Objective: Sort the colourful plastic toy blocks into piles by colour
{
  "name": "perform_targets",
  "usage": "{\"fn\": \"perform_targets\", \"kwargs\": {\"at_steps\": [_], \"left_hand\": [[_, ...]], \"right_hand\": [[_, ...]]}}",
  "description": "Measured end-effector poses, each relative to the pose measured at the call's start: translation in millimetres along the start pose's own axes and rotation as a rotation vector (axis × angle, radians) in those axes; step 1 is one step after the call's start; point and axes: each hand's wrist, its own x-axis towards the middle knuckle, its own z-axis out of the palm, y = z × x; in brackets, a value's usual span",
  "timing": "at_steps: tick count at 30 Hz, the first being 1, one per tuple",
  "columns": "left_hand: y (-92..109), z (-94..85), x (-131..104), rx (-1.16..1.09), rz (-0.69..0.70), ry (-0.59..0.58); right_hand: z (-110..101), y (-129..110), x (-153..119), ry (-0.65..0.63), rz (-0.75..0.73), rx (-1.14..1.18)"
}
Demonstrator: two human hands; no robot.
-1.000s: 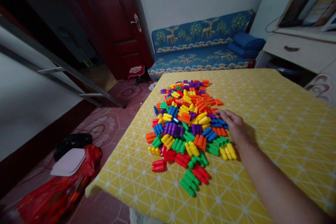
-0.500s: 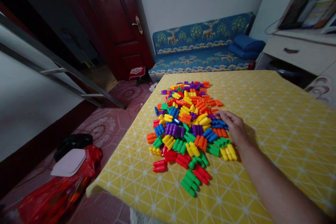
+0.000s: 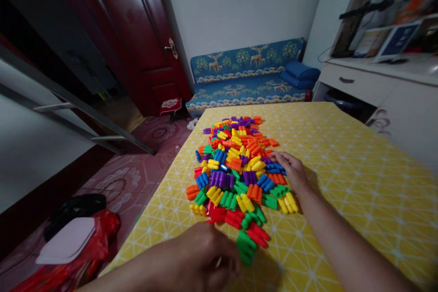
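A heap of plastic building blocks in several colours lies on the table, each block a row of joined bullet-shaped tubes. At the right side of the heap, my right hand (image 3: pixel 291 169) is open, its fingers reaching against the edge by the blue blocks (image 3: pixel 275 168) and a purple block. My left hand (image 3: pixel 207 255), blurred, is at the near edge with its fingers curled; what they hold, if anything, is hidden. Just beyond it are red blocks (image 3: pixel 216 213), and to its right lie a green block (image 3: pixel 246 247) and another red block (image 3: pixel 259 234).
A yellow cloth with white lines covers the table (image 3: pixel 345 159). Behind stand a blue deer-patterned sofa (image 3: pixel 239 93) and a dark red door (image 3: pixel 137 41). A white cabinet (image 3: pixel 356 80) is at right. Bags (image 3: pixel 107 226) and a pale lid (image 3: pixel 66 239) lie on the floor at left.
My left hand has come into view from below and covers the spot where a loose red block lay. My right hand stays beside the heap. The camera view has shifted.
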Motion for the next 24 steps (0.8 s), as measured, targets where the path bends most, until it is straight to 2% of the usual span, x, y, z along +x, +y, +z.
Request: {"fn": "perform_targets", "kwargs": {"at_steps": [2, 6, 9, 11, 13, 16, 18, 21, 24], "left_hand": [[2.3, 11.3, 33.5, -0.113, 0.102, -0.051], [4.5, 65.7, 113.3, 0.022, 0.306, 0.103], [-2.2, 98.3, 151.0, 0.122, 0.242, 0.128], [-10.5, 105.1, 159.1, 0.110, 0.143, 0.135], [-19.3, 103.4, 157.4, 0.067, 0.062, 0.143], [-28.8, 98.2, 149.2, 0.001, 0.003, 0.151], [-31.7, 98.5, 146.1, -0.018, -0.015, 0.148], [-33.0, 104.3, 146.1, -0.016, -0.023, 0.153], [-35.3, 114.0, 149.2, 0.000, 0.014, 0.196]], "right_hand": [[0.2, -0.2, 0.6, -0.005, -0.007, -0.015], [-2.3, -3.1, -0.6, 0.044, -0.026, -0.040], [-8.1, -3.3, -4.0, 0.131, -0.011, -0.055], [-12.6, -2.9, -5.1, 0.182, 0.020, -0.054], [-16.1, -4.8, -2.3, 0.221, 0.013, -0.058], [-17.3, -13.5, 15.8, 0.221, -0.097, -0.131], [-15.4, -20.6, 39.2, 0.181, -0.183, -0.223], [-7.8, -26.0, 88.0, 0.075, -0.285, -0.478], [5.9, -21.9, 141.2, -0.029, -0.315, -0.691]]}}
